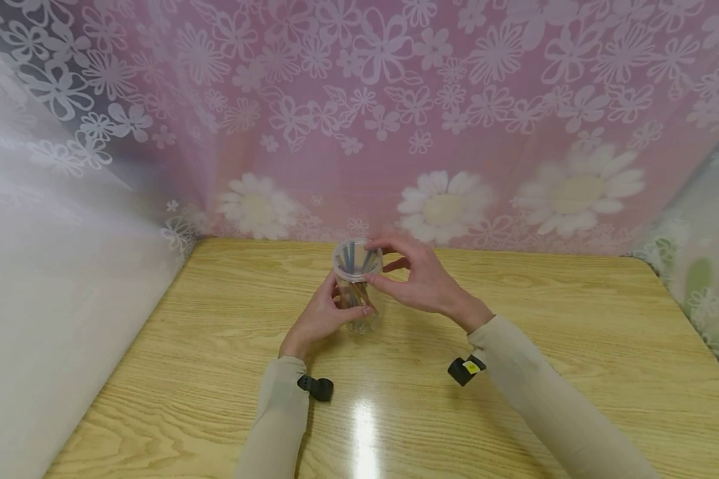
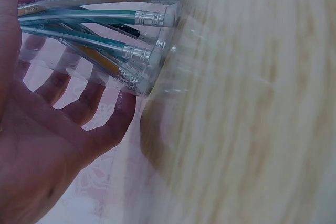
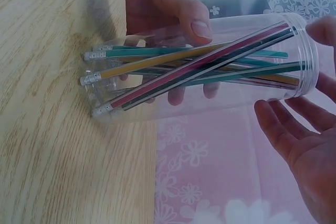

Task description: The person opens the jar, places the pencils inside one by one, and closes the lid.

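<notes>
A clear plastic jar (image 1: pixel 365 303) stands upright near the back of the wooden table, with several pencils (image 3: pixel 194 66) inside it. The pencils are green, yellow, red and dark, their eraser ends at the bottom. My left hand (image 1: pixel 323 316) grips the jar's side, thumb in front and fingers behind, also seen through the plastic in the left wrist view. With thumb and fingers spread across the top, my right hand (image 1: pixel 422 276) holds the edge of the clear round lid (image 1: pixel 357 274).
The wooden table (image 1: pixel 216 372) has a shiny light reflection near its front. Behind it hangs a pink floral curtain (image 1: pixel 335 166); a whitish sheet (image 1: pixel 66 266) hangs on the left. Each sleeve carries a small black wrist camera (image 1: pixel 320 388).
</notes>
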A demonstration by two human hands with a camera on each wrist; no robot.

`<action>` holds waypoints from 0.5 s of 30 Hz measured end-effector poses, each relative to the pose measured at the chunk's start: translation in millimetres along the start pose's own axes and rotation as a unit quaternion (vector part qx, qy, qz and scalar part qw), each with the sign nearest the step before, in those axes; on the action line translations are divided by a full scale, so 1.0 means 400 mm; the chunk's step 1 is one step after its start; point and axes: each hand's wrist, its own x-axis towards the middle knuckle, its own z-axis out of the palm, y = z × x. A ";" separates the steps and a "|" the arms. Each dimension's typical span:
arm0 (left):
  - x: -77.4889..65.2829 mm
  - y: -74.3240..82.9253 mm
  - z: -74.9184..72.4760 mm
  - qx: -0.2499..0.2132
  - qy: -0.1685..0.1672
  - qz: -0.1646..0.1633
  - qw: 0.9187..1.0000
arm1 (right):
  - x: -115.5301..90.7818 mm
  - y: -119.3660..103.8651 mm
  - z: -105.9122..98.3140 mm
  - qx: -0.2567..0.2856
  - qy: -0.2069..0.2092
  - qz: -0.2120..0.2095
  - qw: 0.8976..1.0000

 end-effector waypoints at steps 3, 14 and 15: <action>0.000 0.000 0.000 0.001 0.001 -0.001 1.000 | 0.002 -0.001 0.004 -0.007 0.006 0.000 1.000; 0.000 0.003 0.001 0.005 0.002 0.006 1.000 | 0.009 -0.001 0.006 0.005 -0.002 0.041 0.999; 0.001 0.002 0.000 0.005 0.002 0.006 1.000 | 0.011 0.000 0.005 0.008 -0.006 0.049 0.999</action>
